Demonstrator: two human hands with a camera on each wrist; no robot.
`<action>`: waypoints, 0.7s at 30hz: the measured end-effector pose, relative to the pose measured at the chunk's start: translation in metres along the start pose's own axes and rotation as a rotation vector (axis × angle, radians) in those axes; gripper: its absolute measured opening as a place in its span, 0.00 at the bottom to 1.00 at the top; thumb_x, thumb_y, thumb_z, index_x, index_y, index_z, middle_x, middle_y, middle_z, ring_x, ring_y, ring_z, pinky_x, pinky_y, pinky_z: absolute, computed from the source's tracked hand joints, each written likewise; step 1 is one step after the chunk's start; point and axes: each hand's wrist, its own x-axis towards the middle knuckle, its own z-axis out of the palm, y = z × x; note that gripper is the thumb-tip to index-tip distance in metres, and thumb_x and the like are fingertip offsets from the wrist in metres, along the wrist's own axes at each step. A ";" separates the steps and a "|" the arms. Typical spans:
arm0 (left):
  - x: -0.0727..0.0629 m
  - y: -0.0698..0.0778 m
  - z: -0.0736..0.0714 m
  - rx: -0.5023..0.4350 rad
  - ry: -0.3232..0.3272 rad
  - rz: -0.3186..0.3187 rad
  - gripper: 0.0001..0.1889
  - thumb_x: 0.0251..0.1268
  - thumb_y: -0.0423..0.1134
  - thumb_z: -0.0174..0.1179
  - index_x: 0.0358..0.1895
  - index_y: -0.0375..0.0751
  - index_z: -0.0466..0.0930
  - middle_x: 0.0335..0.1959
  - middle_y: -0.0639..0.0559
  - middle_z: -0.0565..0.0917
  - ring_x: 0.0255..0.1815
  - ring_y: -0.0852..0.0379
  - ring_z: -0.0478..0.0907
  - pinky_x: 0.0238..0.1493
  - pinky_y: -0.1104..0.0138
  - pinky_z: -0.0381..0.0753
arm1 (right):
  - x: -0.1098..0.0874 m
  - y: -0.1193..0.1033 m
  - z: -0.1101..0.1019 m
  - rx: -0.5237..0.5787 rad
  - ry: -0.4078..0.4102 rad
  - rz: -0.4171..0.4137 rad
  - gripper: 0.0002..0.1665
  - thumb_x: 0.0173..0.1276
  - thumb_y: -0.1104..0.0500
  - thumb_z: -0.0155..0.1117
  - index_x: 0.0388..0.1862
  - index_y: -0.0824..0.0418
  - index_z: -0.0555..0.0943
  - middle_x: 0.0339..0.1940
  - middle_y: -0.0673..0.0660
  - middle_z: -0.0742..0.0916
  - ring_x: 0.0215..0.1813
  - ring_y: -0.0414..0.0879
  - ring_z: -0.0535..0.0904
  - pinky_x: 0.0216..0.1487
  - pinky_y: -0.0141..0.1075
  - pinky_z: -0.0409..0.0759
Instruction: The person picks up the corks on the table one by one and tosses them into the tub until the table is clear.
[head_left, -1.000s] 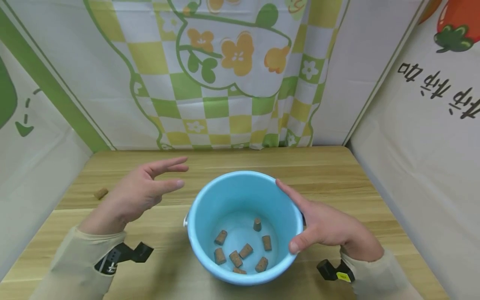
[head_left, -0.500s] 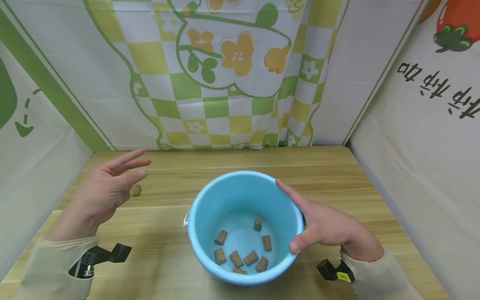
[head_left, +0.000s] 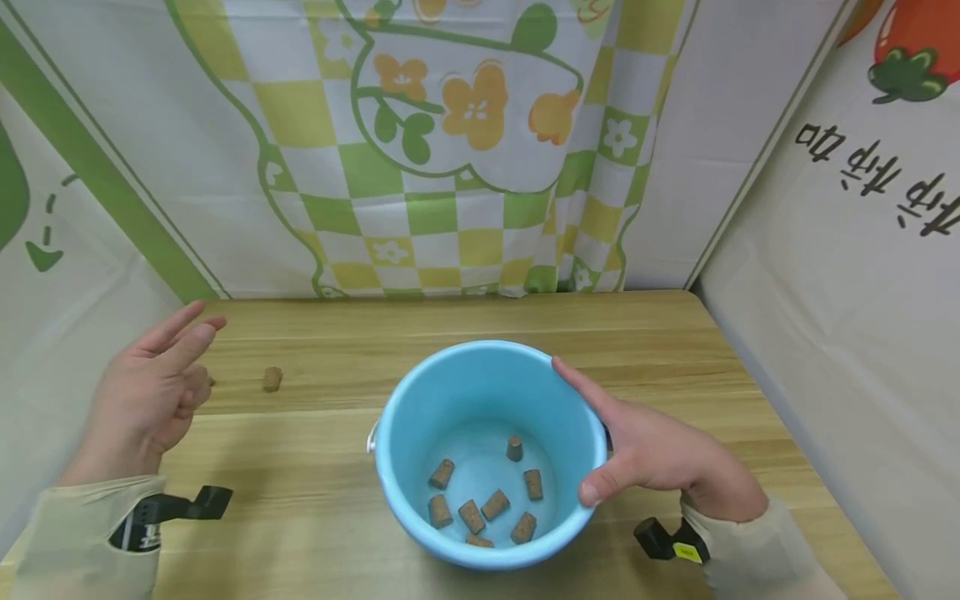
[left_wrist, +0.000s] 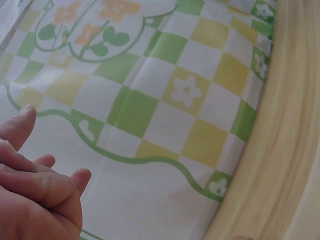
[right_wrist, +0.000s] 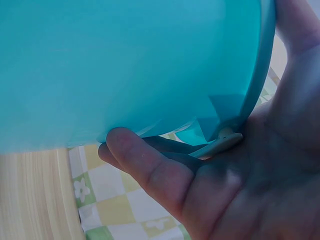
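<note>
A light blue bucket (head_left: pixel 491 367) stands on the wooden table, with several corks (head_left: pixel 472 517) on its bottom. My right hand (head_left: pixel 660 450) holds the bucket's right side, thumb on the rim. In the right wrist view, fingers (right_wrist: pixel 150 172) lie along the outer wall beside the handle's mount (right_wrist: pixel 220 146). My left hand (head_left: pixel 153 387) is over the table's left part, index finger and thumb stretched forward, the others partly bent, nothing visible in it. One cork (head_left: pixel 272 379) lies to its right; another cork (head_left: pixel 212 382) is mostly hidden behind its fingers.
The wooden table (head_left: pixel 315 467) reaches back to a green and yellow checked curtain (head_left: pixel 457 208). White printed cloth walls (head_left: pixel 832 308) enclose it on both sides. The bucket's metal handle end (head_left: pixel 372 437) sticks out on its left.
My left hand has moved left, away from the bucket, uncovering one cork and partly covering another. Inside the bucket one cork has rolled slightly forth and back. My right hand stays on the bucket.
</note>
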 end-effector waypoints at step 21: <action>0.006 -0.026 -0.089 0.177 0.344 -0.240 0.46 0.64 0.42 0.69 0.80 0.63 0.51 0.66 0.61 0.65 0.15 0.64 0.64 0.09 0.69 0.59 | 0.000 -0.001 0.000 -0.008 0.008 -0.006 0.76 0.54 0.55 0.83 0.82 0.43 0.34 0.73 0.69 0.65 0.61 0.66 0.73 0.55 0.49 0.78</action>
